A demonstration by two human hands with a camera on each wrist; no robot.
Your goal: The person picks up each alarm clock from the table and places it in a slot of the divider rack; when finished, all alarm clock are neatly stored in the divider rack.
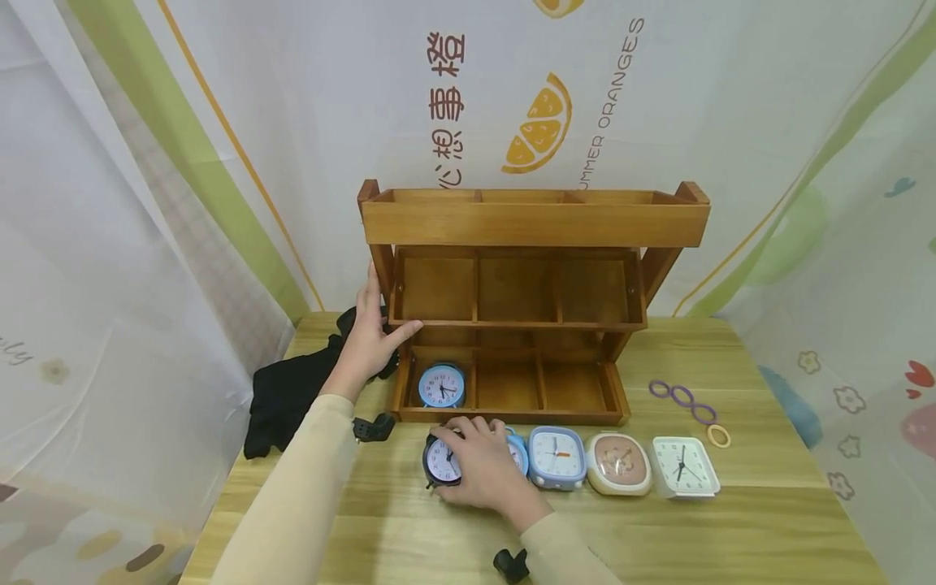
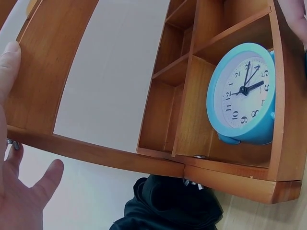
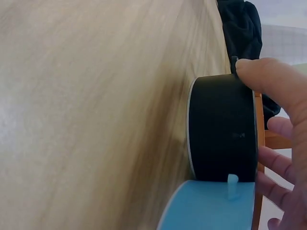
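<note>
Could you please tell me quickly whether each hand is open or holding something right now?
Left hand: open, against the left side of the wooden shelf.
Right hand: closed, holding the black alarm clock.

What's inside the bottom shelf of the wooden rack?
A blue clock sits in the left compartment. Nothing shows in the other two, but the middle shelf covers part of the back.

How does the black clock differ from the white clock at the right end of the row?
The black clock is round; the white clock is square. The right hand touches the black clock, while no hand is on the white clock. Both have pale dials with dark pointers.
</note>
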